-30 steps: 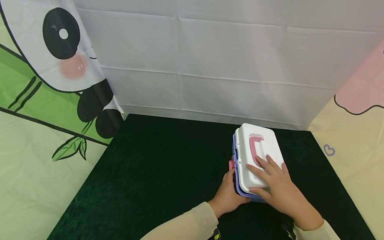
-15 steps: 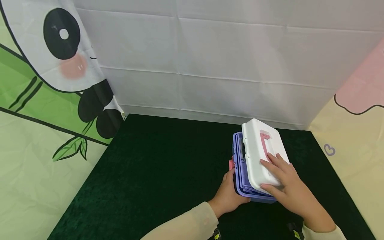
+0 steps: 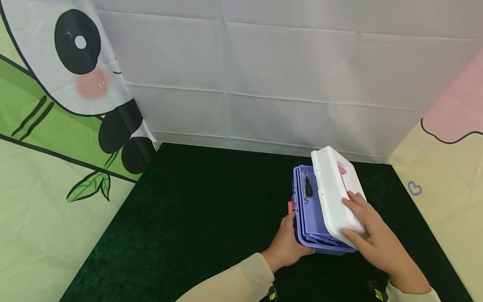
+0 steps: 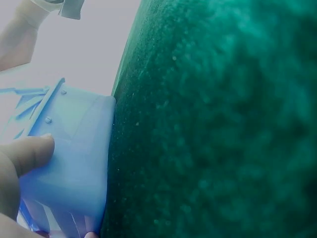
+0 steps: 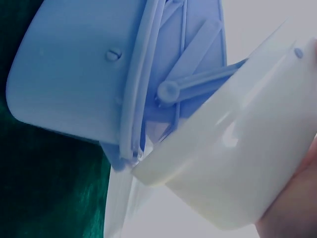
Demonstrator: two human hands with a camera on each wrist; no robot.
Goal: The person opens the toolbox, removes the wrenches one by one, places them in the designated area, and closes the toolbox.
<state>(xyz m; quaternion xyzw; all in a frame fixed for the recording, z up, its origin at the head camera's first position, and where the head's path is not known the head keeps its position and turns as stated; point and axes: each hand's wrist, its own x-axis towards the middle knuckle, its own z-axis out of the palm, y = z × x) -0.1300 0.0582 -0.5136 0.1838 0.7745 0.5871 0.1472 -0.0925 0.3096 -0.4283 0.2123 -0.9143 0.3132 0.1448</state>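
Observation:
A blue-purple toolbox [image 3: 314, 218] stands on the dark green cloth, its white lid [image 3: 333, 205] tilted up to the right. In its upper tray lie a silver wrench [image 3: 305, 188] and a small black object [image 3: 309, 187]. My left hand [image 3: 286, 247] grips the box's near left corner; in the left wrist view its thumb [image 4: 34, 151] presses the blue end wall. My right hand [image 3: 381, 239] holds the lid beside the pink handle [image 3: 344, 180], thumb and fingers spread over it. A blue hinged arm [image 5: 198, 87] shows between box and lid in the right wrist view.
A dark green cloth [image 3: 211, 218] covers the table. Behind it hangs a pale wall cloth [image 3: 264, 75]. Printed cloths stand at either side, with a panda [image 3: 75, 54] on the left. A pink latch [image 3: 290, 205] juts from the toolbox's left side.
The lid has swung up and to the right with my right hand, uncovering the tray and the wrench. My left hand has stayed at the box's corner.

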